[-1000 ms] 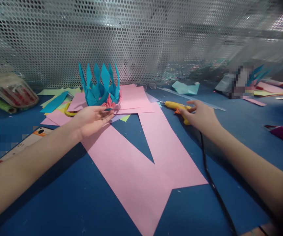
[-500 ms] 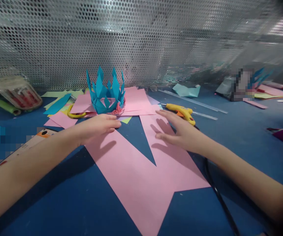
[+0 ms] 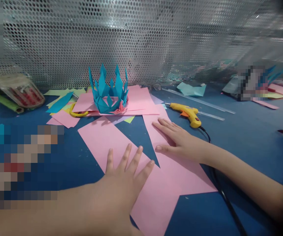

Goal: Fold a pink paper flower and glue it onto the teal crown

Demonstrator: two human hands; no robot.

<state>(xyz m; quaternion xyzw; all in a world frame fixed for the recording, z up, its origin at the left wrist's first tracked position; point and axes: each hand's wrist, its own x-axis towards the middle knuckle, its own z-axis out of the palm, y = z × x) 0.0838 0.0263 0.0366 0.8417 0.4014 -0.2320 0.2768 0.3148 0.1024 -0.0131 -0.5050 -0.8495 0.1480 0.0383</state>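
- well, in the head view my hands are apart, both palm down with fingers spread.
- my left hand is over the left pink strip, closest to me; i can't tell whether its fingertips touch the paper.
- my right hand lies over the right pink strip, fingers pointing away and thumb out to the side; whether it presses down, i can't tell.
- the two strips lie flat on the blue table and meet in a v, its point towards me.
- past them, the blue paper crown stands upright on pink sheets, a pink flower low on its right.
- the yellow glue gun lies beyond my right hand, nozzle to the left, its black cord passing my right arm.
- clear sticks lie behind it.
- far left, a jar sits beside a green roll.
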